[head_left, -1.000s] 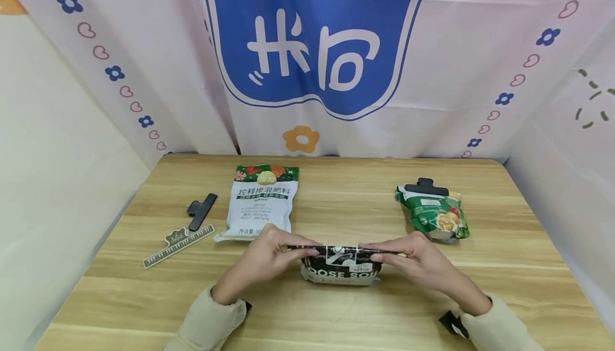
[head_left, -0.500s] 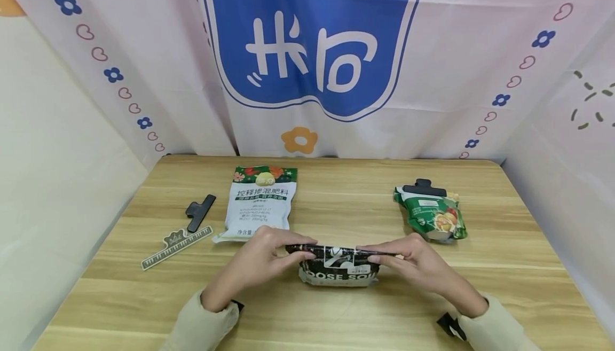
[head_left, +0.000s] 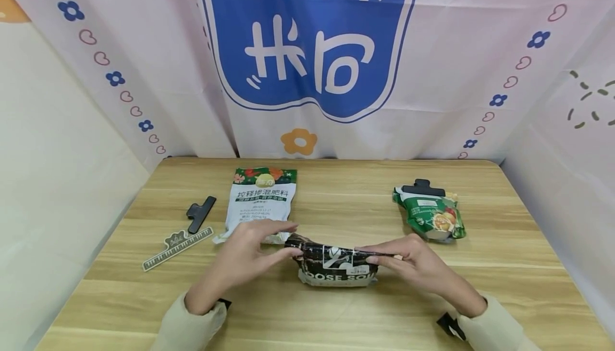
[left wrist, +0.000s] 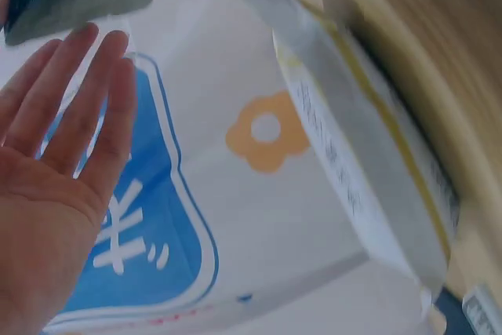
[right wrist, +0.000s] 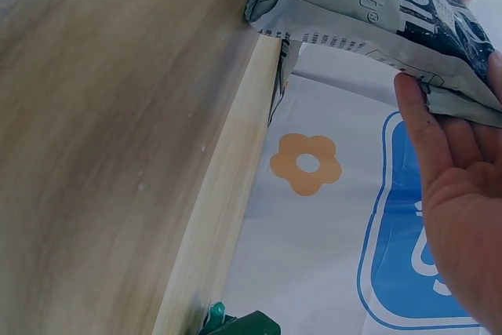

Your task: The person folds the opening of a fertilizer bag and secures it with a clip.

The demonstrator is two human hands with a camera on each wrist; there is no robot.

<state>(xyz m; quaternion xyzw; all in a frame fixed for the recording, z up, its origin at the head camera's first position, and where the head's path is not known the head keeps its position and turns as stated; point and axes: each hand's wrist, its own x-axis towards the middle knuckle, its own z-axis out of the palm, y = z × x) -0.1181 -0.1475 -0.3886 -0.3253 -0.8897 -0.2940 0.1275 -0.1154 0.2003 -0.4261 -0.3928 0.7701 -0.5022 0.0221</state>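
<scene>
A black-and-grey bag of soil point(head_left: 336, 273), lettered "OOSE SO", stands on the table in front of me with its top folded over. My right hand point(head_left: 418, 265) pinches the right end of that fold between thumb and fingers. At the opposite end, my left hand point(head_left: 242, 257) is spread, thumb and fingertips right at the bag's left corner, which sticks up a little. The left wrist view shows the left hand's fingers point(left wrist: 86, 111) straight. In the right wrist view the right hand's fingertips lie along the bag's edge, the thumb mostly hidden.
Behind my left hand lies a white fertilizer bag point(head_left: 259, 207) with a green top. To its left are a black bag clip point(head_left: 200, 215) and a piano-keyboard clip point(head_left: 178, 249). At the right lies a green bag point(head_left: 430, 217), its top held by another black clip point(head_left: 424, 188).
My left hand has let go of the fold and moved left, its thumb and fingers parting. The fold's left end has lifted slightly. My right hand keeps its pinch.
</scene>
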